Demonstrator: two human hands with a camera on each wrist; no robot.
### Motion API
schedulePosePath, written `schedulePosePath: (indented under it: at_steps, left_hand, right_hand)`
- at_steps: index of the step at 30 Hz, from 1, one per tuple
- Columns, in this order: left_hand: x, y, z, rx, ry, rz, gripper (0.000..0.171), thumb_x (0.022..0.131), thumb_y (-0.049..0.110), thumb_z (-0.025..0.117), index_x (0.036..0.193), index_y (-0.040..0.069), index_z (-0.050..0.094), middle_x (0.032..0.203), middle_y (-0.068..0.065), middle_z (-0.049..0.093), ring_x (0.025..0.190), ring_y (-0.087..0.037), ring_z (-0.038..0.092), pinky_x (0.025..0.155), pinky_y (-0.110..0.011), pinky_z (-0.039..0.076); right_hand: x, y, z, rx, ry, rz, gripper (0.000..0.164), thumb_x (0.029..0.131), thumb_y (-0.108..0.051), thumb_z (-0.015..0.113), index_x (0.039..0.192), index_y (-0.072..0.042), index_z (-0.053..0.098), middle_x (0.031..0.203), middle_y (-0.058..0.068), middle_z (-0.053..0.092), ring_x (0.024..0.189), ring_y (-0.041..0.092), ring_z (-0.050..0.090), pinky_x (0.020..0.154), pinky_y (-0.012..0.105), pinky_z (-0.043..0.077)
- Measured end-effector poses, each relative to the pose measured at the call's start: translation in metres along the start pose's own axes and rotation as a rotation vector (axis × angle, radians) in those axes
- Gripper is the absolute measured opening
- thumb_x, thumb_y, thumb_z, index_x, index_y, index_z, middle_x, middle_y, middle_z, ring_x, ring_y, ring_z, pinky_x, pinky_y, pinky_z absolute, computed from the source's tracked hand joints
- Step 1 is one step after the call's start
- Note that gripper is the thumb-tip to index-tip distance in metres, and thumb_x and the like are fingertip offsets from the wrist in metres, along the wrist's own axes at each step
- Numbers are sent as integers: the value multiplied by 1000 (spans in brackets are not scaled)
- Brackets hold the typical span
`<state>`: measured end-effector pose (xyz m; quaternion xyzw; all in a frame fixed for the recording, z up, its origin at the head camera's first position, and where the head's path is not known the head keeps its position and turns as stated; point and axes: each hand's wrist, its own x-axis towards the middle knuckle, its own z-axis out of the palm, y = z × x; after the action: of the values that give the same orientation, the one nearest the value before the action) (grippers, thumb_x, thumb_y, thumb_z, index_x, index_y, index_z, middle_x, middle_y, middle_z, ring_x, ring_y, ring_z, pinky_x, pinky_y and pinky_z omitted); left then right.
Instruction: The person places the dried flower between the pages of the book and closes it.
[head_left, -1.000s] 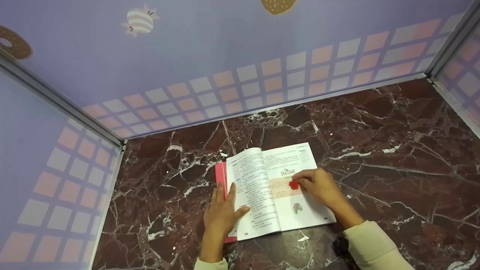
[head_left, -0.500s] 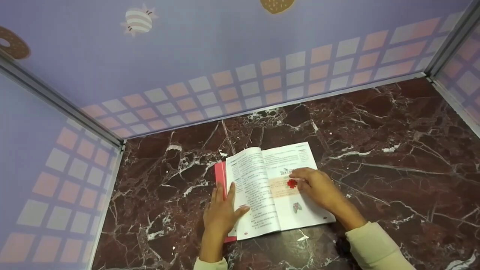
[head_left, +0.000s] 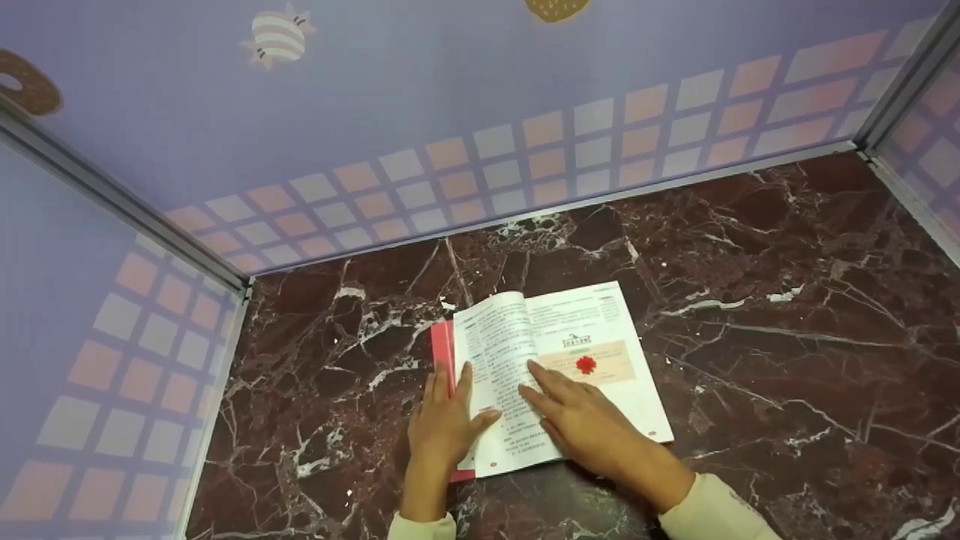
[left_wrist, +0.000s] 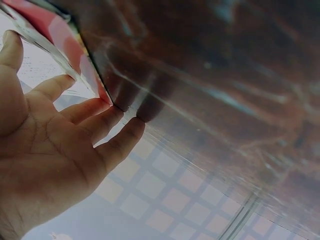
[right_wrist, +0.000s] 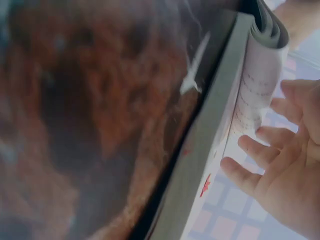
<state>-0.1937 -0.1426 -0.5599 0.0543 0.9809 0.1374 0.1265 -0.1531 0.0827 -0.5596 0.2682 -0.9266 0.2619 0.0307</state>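
An open book (head_left: 645, 401) with printed pages and a pink-red cover edge lies on the table. On the orange panel of its right page is a small red flower-shaped piece (head_left: 586, 365), which also shows as a red cutout (right_wrist: 205, 186) in the right wrist view. My left hand (head_left: 441, 431) rests along the book's left side, its fingers extended; in the left wrist view, some fingertips of that hand (left_wrist: 60, 145) reach the dark tabletop. Fingers extended, my right hand (head_left: 589, 424) lies over the lower middle of the book near the gutter. It covers part of both pages.
The dark red marbled tabletop (head_left: 787, 360) with white veins surrounds the book. A purple back wall (head_left: 420, 90) with pink and white squares closes off the far side. A similar left panel (head_left: 90, 360) and a right panel (head_left: 930, 150) flank the table.
My right hand has left the red flower-shaped piece and moved left and down to the book's gutter. The piece stays on the right page. My left hand has hardly moved.
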Motion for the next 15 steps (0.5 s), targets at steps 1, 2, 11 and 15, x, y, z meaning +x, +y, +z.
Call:
schedulePosePath:
  at_steps: [1, 2, 11, 15]
  left_hand:
    - [0, 0, 0, 0, 4, 1, 84, 88, 54, 68, 157, 18, 36, 163, -23, 21, 150, -42, 24, 110, -68, 34]
    - [0, 1, 0, -1, 7, 2, 84, 88, 54, 68, 157, 18, 36, 163, -23, 22, 150, -42, 24, 110, -68, 34]
    - [0, 0, -7, -72, -7, 9, 87, 88, 49, 71, 158, 14, 33, 163, -25, 21, 148, -45, 24, 106, -72, 35]
    - [1, 0, -10, -142, -2, -8, 93, 90, 50, 69, 159, 6, 25, 163, -26, 20, 148, -47, 24, 109, -69, 33]
  right_hand:
    - [-1, -1, 1, -12, -1, 2, 48, 96, -16, 63, 144, -9, 55, 158, 19, 39, 135, 41, 49, 104, 56, 47]
    - [-1, -2, 3, -23, 1, 5, 48, 96, -16, 63, 144, -9, 55, 158, 19, 38, 134, 41, 50, 103, 55, 48]
    - [-4, -5, 11, -72, 0, 29, 53, 97, -23, 63, 146, -8, 52, 160, 18, 35, 131, 38, 54, 100, 55, 49]
    - [-5, -5, 11, -73, 10, 30, 53, 96, -24, 65, 146, -9, 52, 160, 17, 35, 131, 36, 54, 99, 54, 50]
